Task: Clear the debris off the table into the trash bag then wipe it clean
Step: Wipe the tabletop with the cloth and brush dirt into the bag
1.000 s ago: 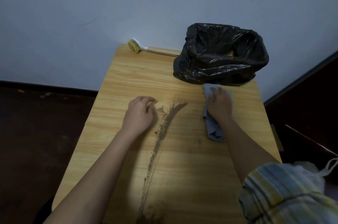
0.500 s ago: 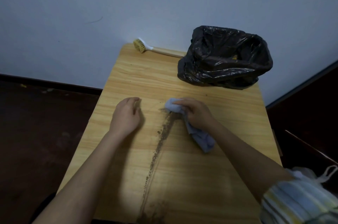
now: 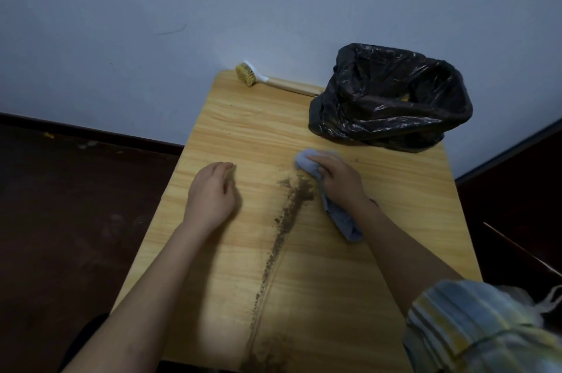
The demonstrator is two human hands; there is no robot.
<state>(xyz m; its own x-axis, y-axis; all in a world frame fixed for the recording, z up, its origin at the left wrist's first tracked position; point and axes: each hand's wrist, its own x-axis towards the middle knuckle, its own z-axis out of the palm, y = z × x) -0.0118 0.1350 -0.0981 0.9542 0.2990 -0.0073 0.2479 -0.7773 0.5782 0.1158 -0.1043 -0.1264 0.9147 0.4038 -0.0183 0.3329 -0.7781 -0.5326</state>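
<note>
Right hand [image 3: 340, 182] grips a bunched grey-blue cloth [image 3: 307, 161], fingers curled over its upper end and pressing it to the counter [image 3: 243, 117]; the cloth's loose tail trails out beneath the wrist toward 5 o'clock. Left hand [image 3: 211, 197] rests palm-down on the counter with fingers loosely bent, holding nothing.

Counter: light wood-grain top, narrowing toward 12 o'clock where it meets a pale blue-grey wall [image 3: 213, 1]. Dark floor [image 3: 60, 205] lies at 9 o'clock, edged by a dark baseboard along the wall; dark furniture shows at 3 o'clock. A striped sleeve [image 3: 474, 327] fills the 5 o'clock corner.

Debris [image 3: 286, 220]: a long, narrow streak of dark brown crumbs running from the near edge at 6 o'clock up to mid-counter, widest and densest at its upper end, thin and grainy lower down, with a smeared patch at the near edge.

Position: the streak lies between the two hands. Its upper end sits just beside the right hand, at that hand's 8 o'clock, close to the cloth; the left hand lies apart from it at 9 o'clock.

Black trash bag [image 3: 392, 95], mouth open and crumpled, stands on the counter at 1 o'clock, near the right hand at its 1 o'clock. A scrub brush [image 3: 252, 76] with yellow bristles and a wooden handle lies along the far edge at 12 o'clock, its handle end beside the bag.
</note>
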